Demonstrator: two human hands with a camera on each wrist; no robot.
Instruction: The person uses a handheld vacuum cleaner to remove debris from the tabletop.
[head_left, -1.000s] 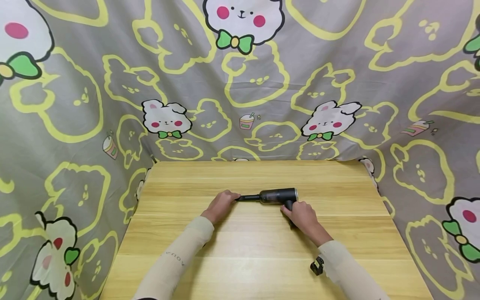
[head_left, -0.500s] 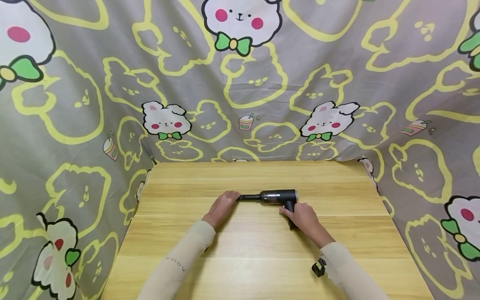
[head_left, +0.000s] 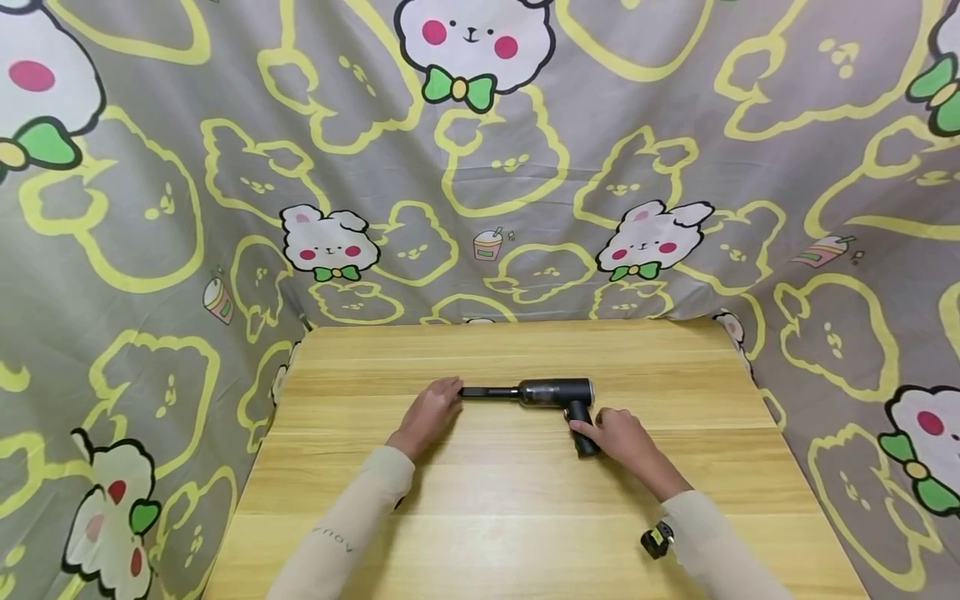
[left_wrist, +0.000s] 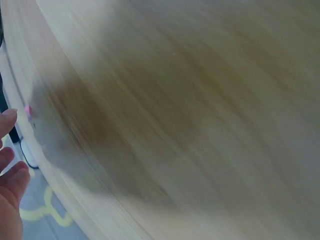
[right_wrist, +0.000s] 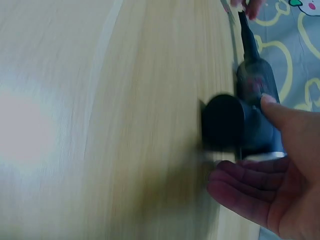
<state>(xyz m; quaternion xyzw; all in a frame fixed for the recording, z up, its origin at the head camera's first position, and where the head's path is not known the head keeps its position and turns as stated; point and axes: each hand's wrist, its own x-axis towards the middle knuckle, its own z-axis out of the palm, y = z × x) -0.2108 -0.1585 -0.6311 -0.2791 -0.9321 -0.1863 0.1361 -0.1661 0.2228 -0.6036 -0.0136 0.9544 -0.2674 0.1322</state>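
Handheld vacuum [head_left: 555,393] lies mid-counter [head_left: 510,500]. Right hand [head_left: 618,433], loosely open, touches its handle; left hand [head_left: 431,410], relaxed, holds nothing, by the nozzle. Rigid, smooth, moderately heavy: grip the handle.

A light wooden table [head_left: 525,500] carries a black handheld vacuum [head_left: 555,393] lying on its side near the table's middle.

Bare table [head_left: 525,500] around vacuum [head_left: 555,392].
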